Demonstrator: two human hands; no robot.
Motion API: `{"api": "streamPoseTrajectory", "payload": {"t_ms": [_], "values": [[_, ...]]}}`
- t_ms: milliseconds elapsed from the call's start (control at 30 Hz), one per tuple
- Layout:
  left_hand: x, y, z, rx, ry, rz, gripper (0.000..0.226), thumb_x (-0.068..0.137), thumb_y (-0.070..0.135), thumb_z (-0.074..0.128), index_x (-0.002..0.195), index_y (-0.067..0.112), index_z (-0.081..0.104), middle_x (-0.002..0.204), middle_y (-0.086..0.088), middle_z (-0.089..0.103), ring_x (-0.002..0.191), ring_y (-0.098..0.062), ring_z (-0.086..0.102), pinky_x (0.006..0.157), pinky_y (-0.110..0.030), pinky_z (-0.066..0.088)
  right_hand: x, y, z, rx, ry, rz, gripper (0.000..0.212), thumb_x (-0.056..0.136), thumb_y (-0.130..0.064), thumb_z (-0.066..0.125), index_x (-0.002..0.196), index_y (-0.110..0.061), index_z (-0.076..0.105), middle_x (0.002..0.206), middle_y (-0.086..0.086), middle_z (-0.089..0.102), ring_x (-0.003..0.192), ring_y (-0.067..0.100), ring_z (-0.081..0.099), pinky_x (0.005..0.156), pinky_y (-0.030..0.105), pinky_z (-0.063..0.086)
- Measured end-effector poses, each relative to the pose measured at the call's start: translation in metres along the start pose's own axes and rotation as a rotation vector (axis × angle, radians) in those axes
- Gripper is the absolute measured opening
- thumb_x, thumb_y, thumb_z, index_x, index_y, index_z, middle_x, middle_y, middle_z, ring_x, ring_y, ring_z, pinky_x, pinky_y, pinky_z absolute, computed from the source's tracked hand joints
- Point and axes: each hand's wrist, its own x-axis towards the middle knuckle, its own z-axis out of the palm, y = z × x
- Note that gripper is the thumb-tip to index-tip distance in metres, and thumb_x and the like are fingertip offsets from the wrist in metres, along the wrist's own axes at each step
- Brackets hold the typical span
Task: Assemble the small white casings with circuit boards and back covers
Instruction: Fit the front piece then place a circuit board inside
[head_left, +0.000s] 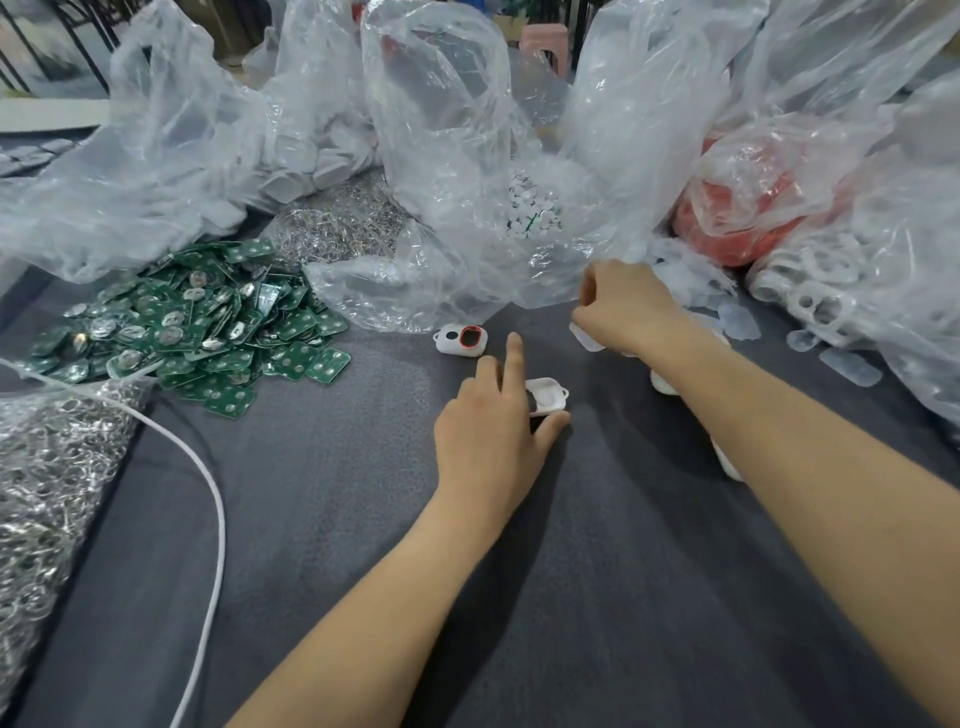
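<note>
The left hand (491, 441) pinches a white casing (546, 396) against the grey cloth (597, 571). The thumb lies under the casing's near edge, curled fingers cover its left end, and the index finger sticks out straight. The casing lies hollow side up, just right of the frame's centre.

At 1 o'clock from it, the right hand (626, 309) is curled into a loose fist and nips a translucent cover (584, 335) at its lower left edge. More translucent covers (740, 322) lie scattered at 3 o'clock from that hand. Two further white casings (661, 383) peek out from beneath the right forearm.

At 11 o'clock from the held casing, apart from both hands, a casing with a red ring (460, 338) rests on the cloth. A heap of green circuit boards (197, 322) spreads at 9 o'clock. Bags of metal rings (52, 467) lie at 8 o'clock, crossed by a white cable (215, 499). Crumpled clear plastic bags (441, 130) fill 10 through 2 o'clock, one holding red parts (737, 223).
</note>
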Motion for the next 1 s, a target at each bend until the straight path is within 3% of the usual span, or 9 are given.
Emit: {"api": "streamPoseTrajectory", "payload": {"t_ms": [67,133,300,500,600,667,800,867,1000], "values": [[0.003,0.004,0.001,0.022,-0.018,-0.021,0.089,0.085,0.065,0.050,0.153,0.022,0.012,0.130,-0.003,0.044,0.104,-0.026,0.056,0.069,-0.037,0.043,0.002,0.004,0.011,-0.172,-0.051,0.012,0.034,0.088,-0.016,0.055,0.121,-0.006,0.052,0.122,0.019,0.053,0.111,0.033,0.052,0.081,0.031,0.042],[0.005,0.008,0.002,0.042,-0.039,-0.076,0.089,0.084,0.067,0.049,0.153,0.023,0.013,0.135,-0.004,0.042,0.107,-0.027,0.055,0.072,-0.038,0.044,0.000,0.002,0.020,-0.291,-0.143,0.030,0.033,0.095,-0.020,0.049,0.125,-0.006,0.050,0.130,0.019,0.048,0.118,0.035,0.048,0.087,0.034,0.042],[0.004,0.021,0.008,-0.007,-0.007,-0.176,0.077,0.085,0.062,0.054,0.147,0.022,0.032,0.136,-0.007,0.043,0.109,-0.028,0.052,0.081,-0.039,0.037,0.000,-0.005,0.019,-0.329,0.010,-0.007,0.017,0.093,-0.008,0.053,0.107,-0.004,0.062,0.115,0.016,0.061,0.108,0.035,0.058,0.072,0.032,0.039],[0.003,0.010,0.005,-0.086,-0.011,-0.115,0.080,0.082,0.065,0.055,0.147,0.026,0.032,0.131,-0.002,0.046,0.111,-0.025,0.054,0.086,-0.036,0.040,-0.011,0.004,0.014,-0.289,0.161,-0.088,0.022,0.092,-0.009,0.049,0.107,-0.008,0.064,0.111,0.015,0.063,0.110,0.036,0.051,0.088,0.038,0.040],[0.003,0.010,0.000,-0.184,-0.012,-0.123,0.081,0.080,0.068,0.056,0.146,0.026,0.035,0.132,-0.001,0.049,0.112,-0.025,0.054,0.089,-0.039,0.042,-0.021,0.005,0.012,0.009,0.437,-0.197,0.018,0.088,-0.001,0.051,0.098,-0.008,0.064,0.097,0.011,0.067,0.099,0.031,0.055,0.082,0.038,0.043],[0.001,0.012,0.000,-0.277,-0.002,-0.127,0.077,0.082,0.064,0.058,0.145,0.024,0.038,0.133,-0.001,0.049,0.116,-0.025,0.050,0.094,-0.039,0.039,-0.037,0.003,0.012,0.378,0.477,-0.231,0.019,0.086,0.002,0.055,0.096,-0.013,0.061,0.083,0.001,0.064,0.080,0.020,0.061,0.071,0.031,0.050],[0.004,0.008,-0.009,-0.439,0.140,-0.133,0.056,0.085,0.040,0.053,0.137,0.021,0.051,0.131,-0.001,0.054,0.124,-0.023,0.040,0.104,-0.041,0.031,-0.078,0.008,0.025,1.055,0.225,-0.173,0.032,0.082,0.004,0.066,0.095,-0.024,0.061,0.079,-0.010,0.066,0.067,0.005,0.065,0.057,0.017,0.051],[0.005,0.004,-0.016,-0.600,0.170,-0.096,0.055,0.081,0.030,0.050,0.134,0.019,0.054,0.124,0.002,0.060,0.124,-0.021,0.044,0.105,-0.040,0.035,-0.086,0.015,0.032,1.204,0.156,-0.108,0.026,0.080,0.006,0.068,0.090,-0.017,0.064,0.077,-0.008,0.070,0.067,0.003,0.065,0.058,0.015,0.051],[0.006,0.001,-0.024,-0.984,0.053,-0.060,0.050,0.083,0.022,0.053,0.133,0.025,0.053,0.103,0.011,0.068,0.105,-0.012,0.060,0.087,-0.029,0.049,-0.086,0.019,0.031,1.300,0.116,-0.095,0.019,0.079,0.002,0.070,0.085,-0.016,0.067,0.078,-0.006,0.072,0.071,0.006,0.067,0.057,0.015,0.050]]}}
